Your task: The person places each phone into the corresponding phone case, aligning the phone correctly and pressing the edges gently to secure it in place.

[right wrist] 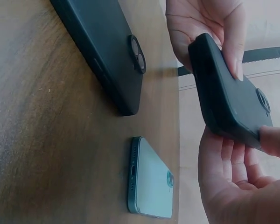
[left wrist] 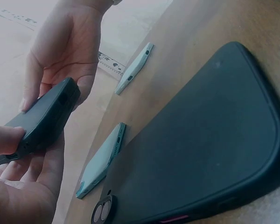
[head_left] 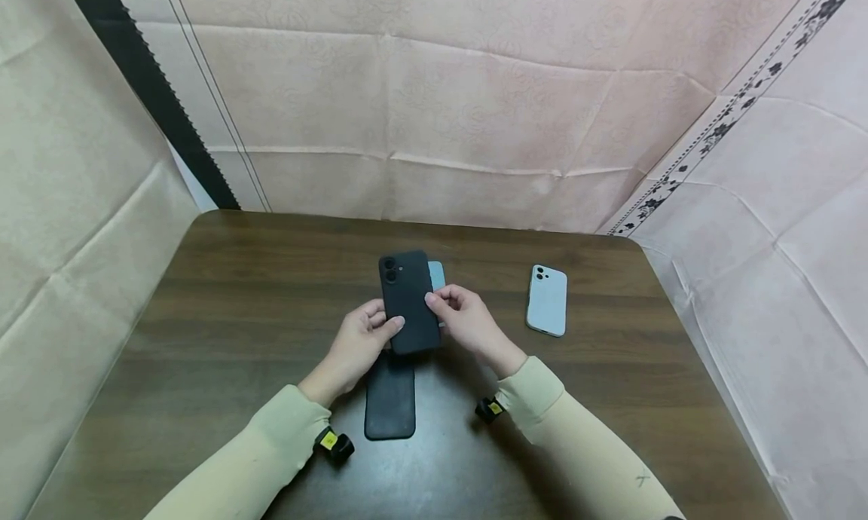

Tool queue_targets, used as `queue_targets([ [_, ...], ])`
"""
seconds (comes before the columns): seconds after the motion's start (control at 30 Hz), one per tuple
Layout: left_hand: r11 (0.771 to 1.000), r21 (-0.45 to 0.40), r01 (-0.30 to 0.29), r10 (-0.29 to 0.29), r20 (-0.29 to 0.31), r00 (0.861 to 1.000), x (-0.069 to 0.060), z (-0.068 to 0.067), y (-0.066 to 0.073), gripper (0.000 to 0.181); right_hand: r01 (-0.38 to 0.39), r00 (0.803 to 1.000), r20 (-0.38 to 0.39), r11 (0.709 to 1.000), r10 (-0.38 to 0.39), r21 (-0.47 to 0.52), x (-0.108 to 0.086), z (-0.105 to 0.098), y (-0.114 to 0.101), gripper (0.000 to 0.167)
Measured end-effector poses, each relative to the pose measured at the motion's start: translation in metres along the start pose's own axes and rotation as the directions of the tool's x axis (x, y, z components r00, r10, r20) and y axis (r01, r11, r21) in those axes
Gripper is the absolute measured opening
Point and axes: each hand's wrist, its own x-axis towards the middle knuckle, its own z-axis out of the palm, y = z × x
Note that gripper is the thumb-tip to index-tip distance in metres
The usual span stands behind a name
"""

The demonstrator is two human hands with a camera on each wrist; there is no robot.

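Both hands hold a black phone (head_left: 411, 303) above the table, its back with the camera lenses turned up. My left hand (head_left: 358, 345) grips its left edge near the lower end, thumb on top and fingers underneath. On the other long edge, my right hand (head_left: 472, 328) pinches it between thumb and fingers. Below it a second black phone (head_left: 389, 403) lies back up on the table, its upper end hidden in the head view. A light blue phone (head_left: 437, 273) lies behind the held one, mostly covered there; the right wrist view shows its back (right wrist: 151, 179).
Another light blue phone (head_left: 547, 301) lies back up to the right of the right hand. The brown wooden table (head_left: 258, 279) has rounded far corners. Pale cloth sheets (head_left: 441, 113) hang behind it and at both sides.
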Motion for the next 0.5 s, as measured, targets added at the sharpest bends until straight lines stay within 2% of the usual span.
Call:
queue_targets([
  [0.27, 1.000, -0.014, 0.003, -0.004, -0.016, 1.000, 0.0001, -0.0030, 0.0023, 0.034, 0.037, 0.999, 0.020, 0.997, -0.036, -0.070, -0.0014, 0.0033, -0.0001, 0.023],
  [0.5, 0.999, -0.025, -0.041, 0.040, -0.027, 0.999, 0.0001, -0.0032, -0.0009, 0.033, 0.060, 0.997, 0.054, 0.994, -0.056, -0.091, -0.0011, 0.0067, 0.0015, 0.021],
])
